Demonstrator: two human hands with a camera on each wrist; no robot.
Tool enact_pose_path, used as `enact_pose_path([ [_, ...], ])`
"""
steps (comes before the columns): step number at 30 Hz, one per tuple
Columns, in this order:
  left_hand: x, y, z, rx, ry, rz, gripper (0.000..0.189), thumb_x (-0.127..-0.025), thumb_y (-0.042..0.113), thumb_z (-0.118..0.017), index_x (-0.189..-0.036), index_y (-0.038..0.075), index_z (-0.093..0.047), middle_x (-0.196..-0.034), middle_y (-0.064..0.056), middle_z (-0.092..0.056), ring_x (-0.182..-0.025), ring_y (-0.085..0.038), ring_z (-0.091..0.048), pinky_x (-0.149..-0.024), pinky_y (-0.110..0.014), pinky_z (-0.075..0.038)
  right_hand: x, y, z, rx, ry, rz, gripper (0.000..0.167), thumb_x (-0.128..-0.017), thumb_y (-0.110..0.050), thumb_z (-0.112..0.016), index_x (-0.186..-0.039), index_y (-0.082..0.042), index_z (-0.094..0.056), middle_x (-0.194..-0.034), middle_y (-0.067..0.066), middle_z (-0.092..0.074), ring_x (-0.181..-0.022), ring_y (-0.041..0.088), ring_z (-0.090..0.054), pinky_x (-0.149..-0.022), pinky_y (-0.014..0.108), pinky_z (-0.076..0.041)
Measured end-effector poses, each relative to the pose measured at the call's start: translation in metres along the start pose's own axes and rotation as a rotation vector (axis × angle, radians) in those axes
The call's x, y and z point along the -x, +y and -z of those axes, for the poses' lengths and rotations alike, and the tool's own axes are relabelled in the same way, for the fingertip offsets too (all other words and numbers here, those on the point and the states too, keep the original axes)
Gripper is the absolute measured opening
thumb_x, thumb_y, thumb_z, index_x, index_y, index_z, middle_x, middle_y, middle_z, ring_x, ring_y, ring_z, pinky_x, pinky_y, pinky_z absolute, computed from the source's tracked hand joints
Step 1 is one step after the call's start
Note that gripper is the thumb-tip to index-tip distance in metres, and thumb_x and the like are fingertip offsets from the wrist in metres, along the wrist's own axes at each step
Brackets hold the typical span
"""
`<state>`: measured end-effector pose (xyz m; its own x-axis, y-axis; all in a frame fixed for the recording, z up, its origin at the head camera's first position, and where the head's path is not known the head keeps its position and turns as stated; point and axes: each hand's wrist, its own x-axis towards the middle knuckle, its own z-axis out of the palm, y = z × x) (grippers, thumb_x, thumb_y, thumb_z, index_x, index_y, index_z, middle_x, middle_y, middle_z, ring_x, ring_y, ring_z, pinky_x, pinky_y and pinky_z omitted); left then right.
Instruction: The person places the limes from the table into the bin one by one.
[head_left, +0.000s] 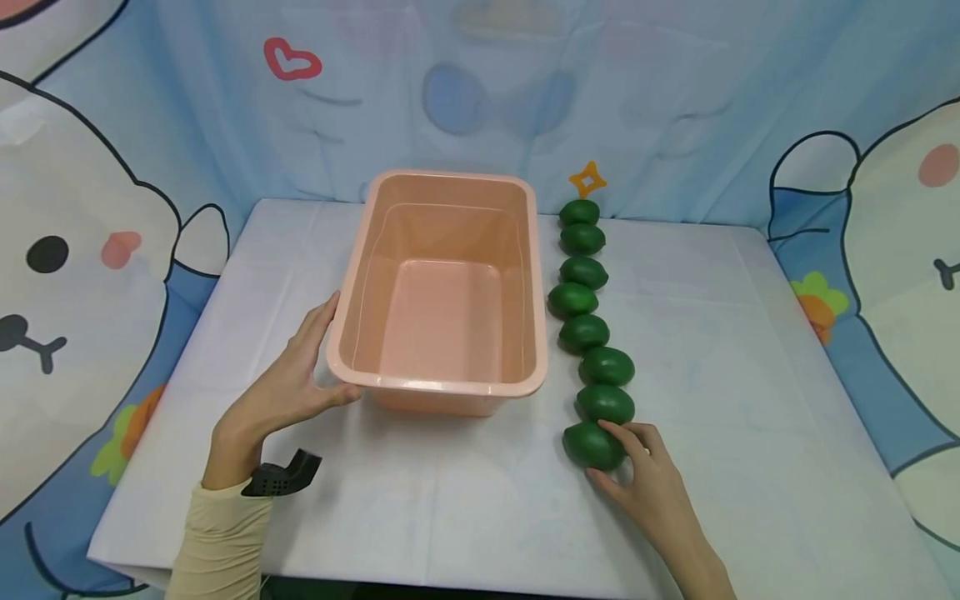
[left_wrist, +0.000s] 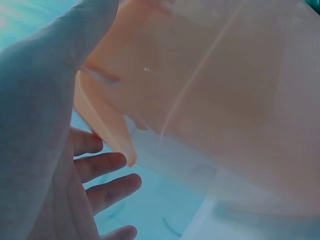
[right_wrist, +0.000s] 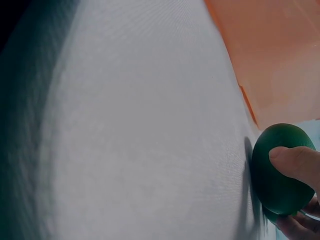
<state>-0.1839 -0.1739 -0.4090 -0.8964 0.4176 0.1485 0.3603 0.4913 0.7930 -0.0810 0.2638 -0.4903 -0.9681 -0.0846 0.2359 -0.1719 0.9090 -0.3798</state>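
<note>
Right grip (head_left: 654,483) pinching nearest green fruit (head_left: 591,447); left grip (head_left: 287,383) unclenched beside basin (head_left: 442,386) edge; wide tablecloth (head_left: 738,375) rightward.

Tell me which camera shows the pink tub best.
The head view: the whole pink tub fits in frame. The left wrist shows only part, close up; the right wrist, a piece at top right.

The white-covered table (head_left: 750,350) supports one pink plastic basin (head_left: 442,387). Eight green limes (head_left: 583,333) form a row to its right.
</note>
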Motion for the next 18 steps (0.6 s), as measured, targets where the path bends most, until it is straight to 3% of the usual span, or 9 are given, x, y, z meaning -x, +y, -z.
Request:
enact_pose_path([
  [7,0.0014,0.0006,-0.0001,-0.017,-0.009,0.019,0.115,-0.071,0.043,-0.080,-0.153,0.033,0.000,-0.158,0.000,-0.012,-0.145,-0.023,-0.014,-0.108,-0.064,-0.021,0.0010,-0.0016,0.0020,0.002,-0.017,-0.026,0.066,-0.064,-0.016,-0.087,-0.123,-0.011,-0.057,-0.114,0.014,-0.047,-0.101,0.034,-0.058,-0.080,0.051,-0.052],
  [14,0.0007,-0.0026,-0.0005,-0.037,-0.008,0.014,0.114,-0.071,0.055,-0.076,-0.153,0.032,0.000,-0.158,-0.001,-0.012,-0.145,-0.026,-0.013,-0.106,-0.067,-0.019,0.0025,-0.0029,0.0026,-0.006,-0.006,-0.026,0.066,-0.063,-0.015,-0.088,-0.121,-0.011,-0.058,-0.113,0.013,-0.048,-0.101,0.033,-0.057,-0.081,0.051,-0.052],
  [18,0.0006,-0.0010,0.0004,-0.036,-0.006,0.026,0.114,-0.071,0.050,-0.077,-0.152,0.034,0.000,-0.158,0.001,-0.012,-0.145,-0.025,-0.012,-0.106,-0.067,-0.017,0.0043,-0.0045,0.0037,-0.016,-0.001,-0.036,0.066,-0.063,-0.015,-0.088,-0.122,-0.010,-0.058,-0.113,0.013,-0.048,-0.101,0.032,-0.057,-0.083,0.051,-0.051],
])
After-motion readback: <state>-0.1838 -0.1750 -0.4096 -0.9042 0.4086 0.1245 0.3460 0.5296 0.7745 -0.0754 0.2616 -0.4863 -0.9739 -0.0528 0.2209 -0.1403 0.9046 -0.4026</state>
